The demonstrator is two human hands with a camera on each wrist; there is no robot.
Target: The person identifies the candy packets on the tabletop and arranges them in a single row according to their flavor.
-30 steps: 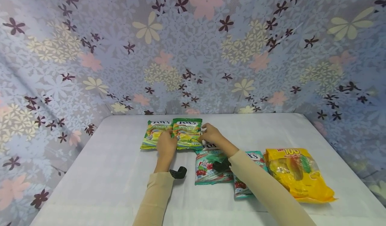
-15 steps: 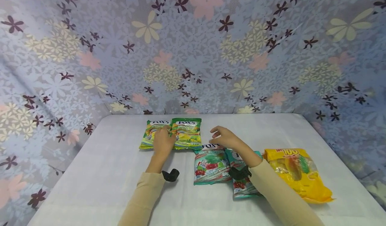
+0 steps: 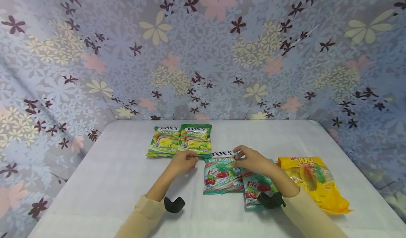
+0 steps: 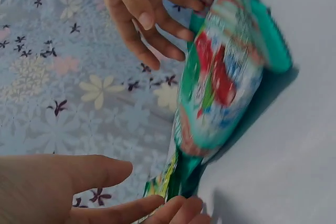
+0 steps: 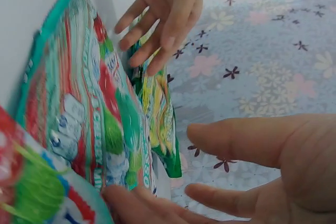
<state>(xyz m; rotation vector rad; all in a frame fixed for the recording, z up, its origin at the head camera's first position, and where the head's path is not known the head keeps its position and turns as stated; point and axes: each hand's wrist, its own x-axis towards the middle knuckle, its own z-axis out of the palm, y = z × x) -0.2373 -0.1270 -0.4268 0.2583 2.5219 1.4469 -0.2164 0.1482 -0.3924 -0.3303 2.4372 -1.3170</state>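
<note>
Two green candy bags marked Fox's Spring Tea (image 3: 195,139) lie side by side at the back of the table. In front of them lies a teal Fox's Mint Blossom candy bag (image 3: 222,174), and a second teal candy bag (image 3: 258,188) lies at its right. My left hand (image 3: 183,161) hovers left of the first teal bag, thumb apart from the fingers in the left wrist view. My right hand (image 3: 255,161) has its fingertips at that bag's upper right edge; its thumb (image 5: 236,137) stands apart from the fingers. Neither hand grips anything.
A large yellow bag marked Lot 100 (image 3: 317,188) lies at the right, beside the second teal bag. A white cloth covers the table (image 3: 104,188). Behind it hangs a flowered curtain (image 3: 203,54). A black wrist mount (image 3: 174,205) sits at the left cuff.
My left hand has come off the green bags and moved toward me, to the teal bag's left. My right hand has left the green bags and moved right and nearer, to the teal bag.
</note>
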